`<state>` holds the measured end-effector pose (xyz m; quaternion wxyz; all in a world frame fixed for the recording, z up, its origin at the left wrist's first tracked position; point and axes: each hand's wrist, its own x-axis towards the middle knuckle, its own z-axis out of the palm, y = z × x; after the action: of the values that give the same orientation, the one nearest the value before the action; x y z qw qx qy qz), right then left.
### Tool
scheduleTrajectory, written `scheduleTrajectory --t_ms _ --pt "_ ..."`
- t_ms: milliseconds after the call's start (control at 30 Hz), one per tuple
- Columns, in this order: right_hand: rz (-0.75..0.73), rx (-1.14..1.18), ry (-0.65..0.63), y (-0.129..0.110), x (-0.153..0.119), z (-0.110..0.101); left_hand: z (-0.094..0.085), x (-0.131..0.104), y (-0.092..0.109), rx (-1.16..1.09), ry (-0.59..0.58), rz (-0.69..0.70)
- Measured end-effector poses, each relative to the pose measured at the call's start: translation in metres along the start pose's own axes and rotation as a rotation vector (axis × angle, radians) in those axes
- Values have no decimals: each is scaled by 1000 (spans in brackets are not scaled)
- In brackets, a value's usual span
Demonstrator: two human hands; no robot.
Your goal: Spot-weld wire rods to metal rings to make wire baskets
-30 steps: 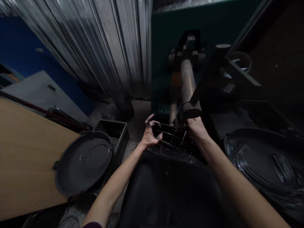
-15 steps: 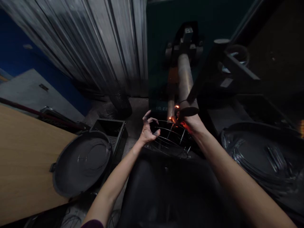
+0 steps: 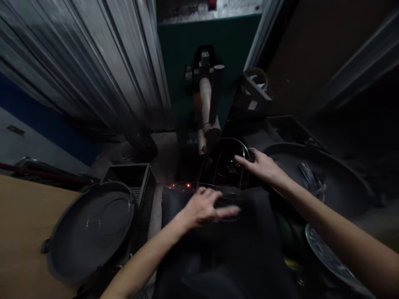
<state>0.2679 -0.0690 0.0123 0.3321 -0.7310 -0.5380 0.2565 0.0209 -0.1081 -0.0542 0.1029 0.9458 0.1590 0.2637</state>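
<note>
Right hand (image 3: 264, 167) has pulled back from beneath the metal arm (image 3: 205, 99); wire frame (image 3: 232, 138) near its tip. Left hand (image 3: 204, 207) apart, both grips unclear. Sparks (image 3: 188, 185) suggest a weld made; what remains, can't tell.

Machine (image 3: 205, 97) between left basin (image 3: 75, 241) and right basin (image 3: 339, 182)

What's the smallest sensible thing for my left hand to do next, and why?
I'd probably ease your left hand back toward your body. It's bare, and two orange sparks glow just beyond it, on its left. Your right hand is by the rim of the wire frame, farther from them.
</note>
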Motion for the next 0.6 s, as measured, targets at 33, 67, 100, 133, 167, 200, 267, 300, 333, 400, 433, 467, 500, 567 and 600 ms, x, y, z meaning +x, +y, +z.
scheduleTrajectory --t_ms 33,67,100,133,167,200,267,300,333,400,433,467,500,567,600 --pt "-34 -135 5 11 -16 -12 -3 0 19 -10 -52 58" --pt "-66 -235 2 21 -31 -24 -7 0 34 -51 -84 115" --pt "-99 -297 0 31 -45 -35 -13 0 42 -112 -71 144" --pt "-131 -330 7 40 -58 -44 -20 1 44 -173 -9 117" --pt "-157 -345 24 48 -69 -52 -27 1 41 -222 91 28" --pt "-177 -349 42 54 -77 -56 -34 1 35 -253 209 -109" --pt "-204 -327 59 62 -84 -53 -45 2 22 -302 373 -394" --pt "-218 -303 59 64 -82 -45 -49 2 18 -352 374 -482" --pt "-235 -272 56 63 -77 -33 -51 3 19 -444 324 -521" --pt "-267 -193 42 59 -59 -2 -50 5 30 -738 212 -530" --pt "-274 -156 29 57 -48 16 -46 5 39 -893 187 -545" --pt "-268 -129 0 54 -37 34 -40 6 49 -1014 178 -574" --pt "-252 -113 -47 52 -26 51 -34 8 57 -1082 181 -623" --pt "-215 -107 -158 48 -8 84 -21 14 67 -1045 203 -763" --pt "-203 -111 -208 45 -2 99 -16 17 69 -971 221 -840"
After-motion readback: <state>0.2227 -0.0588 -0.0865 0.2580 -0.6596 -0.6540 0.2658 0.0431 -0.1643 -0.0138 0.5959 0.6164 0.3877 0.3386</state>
